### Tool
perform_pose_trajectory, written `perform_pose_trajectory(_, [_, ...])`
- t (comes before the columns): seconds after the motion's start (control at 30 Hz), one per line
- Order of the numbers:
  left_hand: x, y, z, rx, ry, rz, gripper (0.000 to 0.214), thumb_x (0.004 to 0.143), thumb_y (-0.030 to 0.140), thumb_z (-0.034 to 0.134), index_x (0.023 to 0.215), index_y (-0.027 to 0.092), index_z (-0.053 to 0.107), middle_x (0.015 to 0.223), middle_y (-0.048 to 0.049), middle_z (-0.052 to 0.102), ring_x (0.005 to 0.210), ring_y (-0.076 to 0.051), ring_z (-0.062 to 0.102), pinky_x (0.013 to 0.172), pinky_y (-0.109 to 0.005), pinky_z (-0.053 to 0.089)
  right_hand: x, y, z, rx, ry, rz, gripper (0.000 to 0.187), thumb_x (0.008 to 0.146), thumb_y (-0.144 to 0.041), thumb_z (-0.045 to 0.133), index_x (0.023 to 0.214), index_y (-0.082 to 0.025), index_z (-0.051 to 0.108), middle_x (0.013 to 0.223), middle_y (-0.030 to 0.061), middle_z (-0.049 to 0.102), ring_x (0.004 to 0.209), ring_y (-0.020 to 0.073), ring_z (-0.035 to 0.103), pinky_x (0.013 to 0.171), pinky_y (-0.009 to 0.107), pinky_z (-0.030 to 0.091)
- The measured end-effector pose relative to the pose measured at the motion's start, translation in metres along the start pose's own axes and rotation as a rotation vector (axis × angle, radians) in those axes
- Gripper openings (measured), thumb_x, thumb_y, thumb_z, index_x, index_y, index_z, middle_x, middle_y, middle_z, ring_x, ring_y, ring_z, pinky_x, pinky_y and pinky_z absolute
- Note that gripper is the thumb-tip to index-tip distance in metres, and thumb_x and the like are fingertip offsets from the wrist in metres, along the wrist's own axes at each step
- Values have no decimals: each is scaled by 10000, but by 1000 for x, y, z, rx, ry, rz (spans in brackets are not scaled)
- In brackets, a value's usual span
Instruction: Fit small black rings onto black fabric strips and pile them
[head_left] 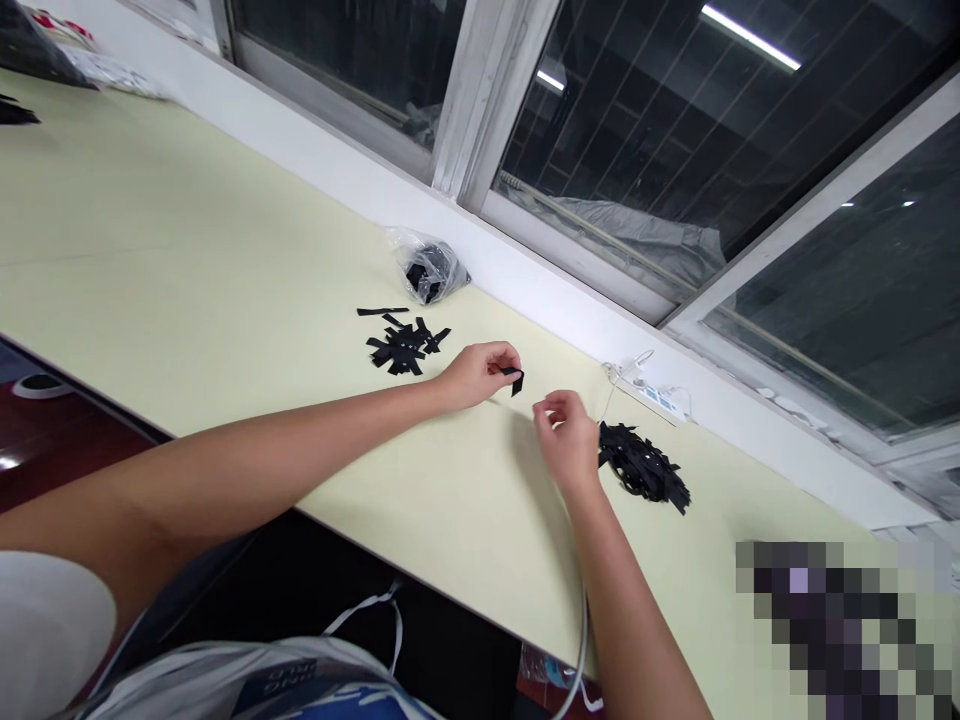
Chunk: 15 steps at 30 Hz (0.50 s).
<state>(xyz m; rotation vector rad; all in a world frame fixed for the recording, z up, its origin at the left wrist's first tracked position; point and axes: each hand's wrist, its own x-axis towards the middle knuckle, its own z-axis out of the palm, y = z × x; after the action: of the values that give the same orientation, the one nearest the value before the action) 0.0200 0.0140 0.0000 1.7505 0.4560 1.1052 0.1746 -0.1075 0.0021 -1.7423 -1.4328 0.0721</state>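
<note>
Between the thumb and fingers of my left hand (482, 374) is a short black fabric strip (517, 382), its free end hanging down. My right hand (566, 430) hovers a little to the right with its fingers curled together; whatever they pinch, if anything, is too small to make out. Beyond my left wrist lies a small loose pile of black strips (401, 348) with pale specks on some. A larger heap of black strips (645, 465) lies just right of my right hand, partly hidden by it.
A clear plastic bag (435, 272) with black pieces inside stands near the wall. A white power strip (658, 398) with plugged cables lies along the table's back edge. A white cable (583, 620) runs beside my right forearm. Windows rise behind the pale table (225, 240). The lower right is pixelated.
</note>
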Motion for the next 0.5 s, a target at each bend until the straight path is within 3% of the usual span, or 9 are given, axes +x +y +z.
perform_pose_trajectory(0.07, [-3, 2, 3, -42, -92, -25, 123, 794, 241, 688, 841, 142, 630, 820, -28, 666, 764, -124, 607, 723, -278, 470, 5, 5, -4, 190, 151, 84, 241, 804, -389, 655, 935, -210, 561, 872, 46, 710, 691, 161, 638, 684, 311, 498])
perform_pose_trajectory(0.1, [-5, 4, 5, -63, -134, -33, 128, 792, 244, 693, 839, 141, 632, 816, -29, 669, 758, -123, 609, 713, -275, 470, 7, 7, -4, 301, 168, 119, 291, 778, -414, 688, 930, -204, 556, 870, 56, 711, 713, 168, 650, 689, 319, 517])
perform_pose_trajectory(0.23, [-10, 8, 11, -125, -218, -39, 140, 785, 246, 706, 838, 135, 640, 784, -32, 677, 725, -119, 617, 694, -274, 478, 7, 3, 2, 611, 73, 183, 412, 688, -440, 780, 922, -197, 543, 820, 46, 712, 730, 174, 670, 702, 346, 568])
perform_pose_trajectory(0.5, [-9, 7, 8, -140, -260, -90, 106, 772, 191, 690, 849, 126, 654, 770, -45, 707, 690, -113, 624, 671, -266, 473, 2, -3, 9, 682, 3, 184, 413, 690, -445, 790, 922, -196, 555, 820, 33, 725, 697, 151, 677, 742, 343, 571])
